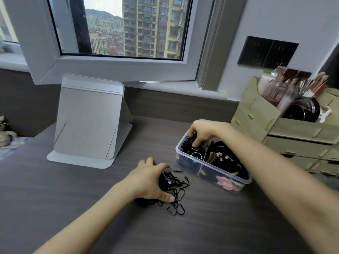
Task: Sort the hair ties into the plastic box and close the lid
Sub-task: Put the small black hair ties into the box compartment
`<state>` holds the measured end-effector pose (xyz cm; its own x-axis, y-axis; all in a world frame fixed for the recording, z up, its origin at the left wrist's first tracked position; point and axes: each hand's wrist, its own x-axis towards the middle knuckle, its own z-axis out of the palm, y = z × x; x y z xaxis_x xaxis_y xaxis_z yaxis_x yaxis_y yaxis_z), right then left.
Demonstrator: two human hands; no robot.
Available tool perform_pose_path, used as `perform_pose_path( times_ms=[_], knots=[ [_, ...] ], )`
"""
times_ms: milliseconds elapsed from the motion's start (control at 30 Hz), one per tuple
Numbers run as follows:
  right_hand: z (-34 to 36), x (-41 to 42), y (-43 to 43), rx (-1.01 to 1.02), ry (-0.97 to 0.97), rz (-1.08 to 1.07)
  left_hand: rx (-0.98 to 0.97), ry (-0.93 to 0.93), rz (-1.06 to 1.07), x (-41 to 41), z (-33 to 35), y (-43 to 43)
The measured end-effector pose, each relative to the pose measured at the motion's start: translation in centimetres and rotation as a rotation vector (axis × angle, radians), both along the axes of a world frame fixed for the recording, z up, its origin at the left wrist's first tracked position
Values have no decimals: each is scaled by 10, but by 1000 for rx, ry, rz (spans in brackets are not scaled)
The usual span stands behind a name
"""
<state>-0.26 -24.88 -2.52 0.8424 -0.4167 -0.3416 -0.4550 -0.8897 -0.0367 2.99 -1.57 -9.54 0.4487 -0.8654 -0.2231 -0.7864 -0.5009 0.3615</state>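
A clear plastic box (185, 165) stands open on the dark desk, split by a divider. Its left compartment holds thin black hair ties (187, 145); the right one holds black and pink scrunchies (228, 181). My right hand (200, 132) reaches into the left compartment, fingertips pinched down among the ties there. A tangled pile of thin black hair ties (178, 191) lies on the desk in front of the box. My left hand (152, 178) rests on that pile, fingers curled around a dark bunch of ties. No lid is in view.
A grey folding mirror stand (88, 121) stands at the back left. A wooden drawer organiser (293, 136) with brushes and cosmetics sits right of the box. An open window frame (117, 70) hangs over the desk's far edge.
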Motion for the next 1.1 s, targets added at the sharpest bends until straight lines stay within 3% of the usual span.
perform_pose_path(
  times_ms=[133, 233, 333, 467, 533, 900, 1100],
  knots=[
    [9, -12, 1, 21, -14, 10, -3, -64, -25, -5, -1, -2],
    [30, -38, 23, -54, -181, 50, -20, -79, -23, -3, 1, 2],
    [39, -72, 65, 4, -342, 99, -21, -81, -24, 1, 5, 8],
    [6, -108, 111, 44, -32, 242, 77, -106, -73, 4, 7, 17],
    [-25, -110, 117, 21, 21, 215, 92, -127, -75, 5, 6, 20],
    [-79, -77, 136, 316, -491, 89, -111, -57, -1, 7, 8, 28],
    [-83, -76, 132, 306, -570, 95, -82, 88, 34, 14, 13, 36]
  ],
)
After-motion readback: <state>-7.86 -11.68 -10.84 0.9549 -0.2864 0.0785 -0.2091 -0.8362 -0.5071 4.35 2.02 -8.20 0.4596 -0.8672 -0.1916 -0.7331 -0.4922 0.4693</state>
